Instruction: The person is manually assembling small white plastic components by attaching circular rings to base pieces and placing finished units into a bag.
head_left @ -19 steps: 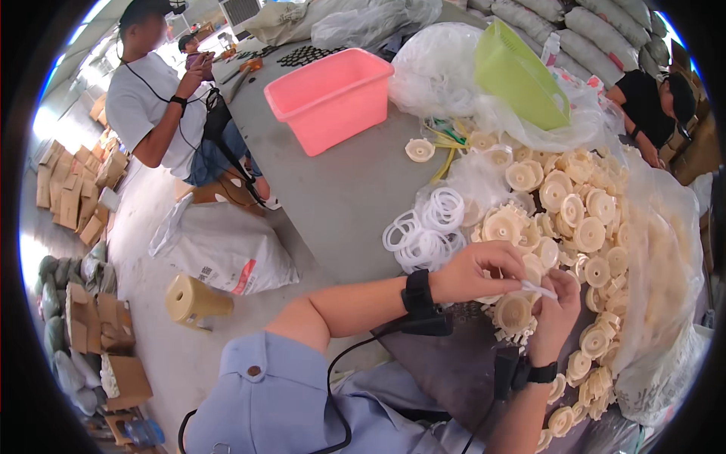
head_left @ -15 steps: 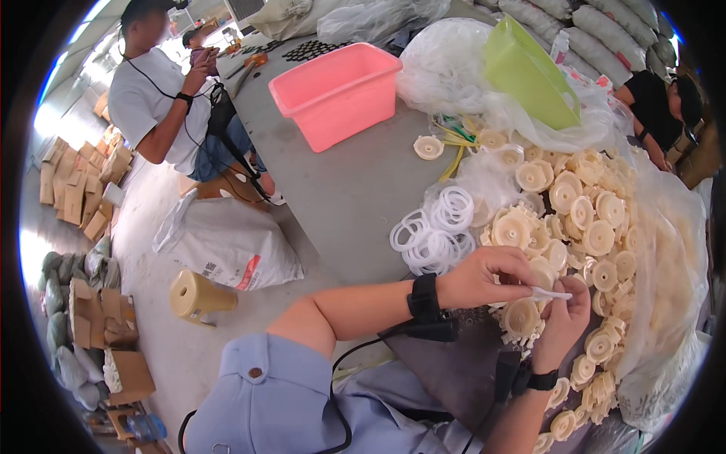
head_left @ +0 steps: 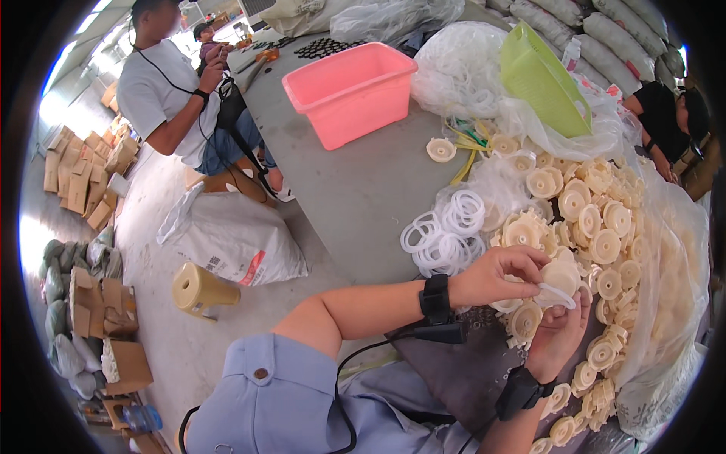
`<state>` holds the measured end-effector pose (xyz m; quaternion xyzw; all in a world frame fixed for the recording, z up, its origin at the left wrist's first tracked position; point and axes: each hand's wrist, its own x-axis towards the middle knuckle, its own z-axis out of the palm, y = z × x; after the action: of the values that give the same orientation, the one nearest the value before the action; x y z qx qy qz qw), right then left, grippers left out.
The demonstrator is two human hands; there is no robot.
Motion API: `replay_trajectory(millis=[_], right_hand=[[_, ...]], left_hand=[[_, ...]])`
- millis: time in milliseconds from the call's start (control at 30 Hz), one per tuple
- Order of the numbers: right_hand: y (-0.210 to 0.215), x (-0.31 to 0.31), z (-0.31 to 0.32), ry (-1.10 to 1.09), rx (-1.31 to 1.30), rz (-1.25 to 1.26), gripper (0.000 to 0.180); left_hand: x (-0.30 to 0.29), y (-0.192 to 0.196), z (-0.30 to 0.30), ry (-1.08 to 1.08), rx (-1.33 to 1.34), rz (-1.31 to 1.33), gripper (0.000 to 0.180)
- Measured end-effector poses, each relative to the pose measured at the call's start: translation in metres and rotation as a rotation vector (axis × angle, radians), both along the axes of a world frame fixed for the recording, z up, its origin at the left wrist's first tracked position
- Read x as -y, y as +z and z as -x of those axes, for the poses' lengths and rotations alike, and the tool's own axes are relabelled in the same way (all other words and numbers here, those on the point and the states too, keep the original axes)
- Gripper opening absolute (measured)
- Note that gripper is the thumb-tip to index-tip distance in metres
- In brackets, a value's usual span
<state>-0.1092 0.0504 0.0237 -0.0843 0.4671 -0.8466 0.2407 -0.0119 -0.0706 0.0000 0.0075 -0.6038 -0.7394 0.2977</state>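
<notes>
In front of me, above the pile, a cream round plastic part [head_left: 562, 272] is held between my two hands. A white plastic ring [head_left: 557, 296] lies along its lower edge; how far it goes round is hidden. My left hand [head_left: 503, 276] pinches at the ring's left side with thumb and fingertips. From below, my right hand [head_left: 561, 329] has its fingers closed at the part and the ring's right end. More white rings [head_left: 442, 234] lie heaped on the table beyond my left hand. Around and beyond both hands spreads a pile of cream plastic parts [head_left: 605, 246].
A pink tub [head_left: 355, 113] stands on the grey table [head_left: 310, 178]; a green basket [head_left: 544, 83] leans on clear plastic bags [head_left: 457, 68]. Left on the floor are a tan stool [head_left: 204, 291] and a white sack [head_left: 234, 238]. Other people are at the far left and right.
The white ring, earlier stretched edge-on between my fingertips, now sits against the cream part, which has come into sight between my hands. My view has shifted slightly.
</notes>
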Motion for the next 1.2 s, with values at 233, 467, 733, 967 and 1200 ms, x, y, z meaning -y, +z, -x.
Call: replay_trajectory(millis=[233, 467, 733, 967, 1200], right_hand=[[0.0, 0.0, -0.008, 0.132, -0.017, -0.118, 0.024], [0.0, -0.001, -0.013, 0.052, -0.205, -0.245, 0.023], [-0.004, -0.003, -0.01, 0.068, -0.178, -0.214, 0.023], [-0.001, 0.0, -0.015, 0.089, -0.152, -0.208, 0.022], [0.002, -0.003, -0.016, 0.047, -0.226, -0.289, 0.018]], left_hand=[[0.004, 0.004, -0.001, 0.056, 0.01, -0.089, 0.008], [0.004, 0.001, -0.001, 0.216, 0.011, 0.115, 0.009], [0.006, 0.007, -0.005, 0.114, 0.094, 0.01, 0.011], [0.006, 0.008, -0.005, 0.093, 0.07, -0.038, 0.01], [0.007, 0.011, -0.007, 0.061, 0.053, -0.046, 0.01]])
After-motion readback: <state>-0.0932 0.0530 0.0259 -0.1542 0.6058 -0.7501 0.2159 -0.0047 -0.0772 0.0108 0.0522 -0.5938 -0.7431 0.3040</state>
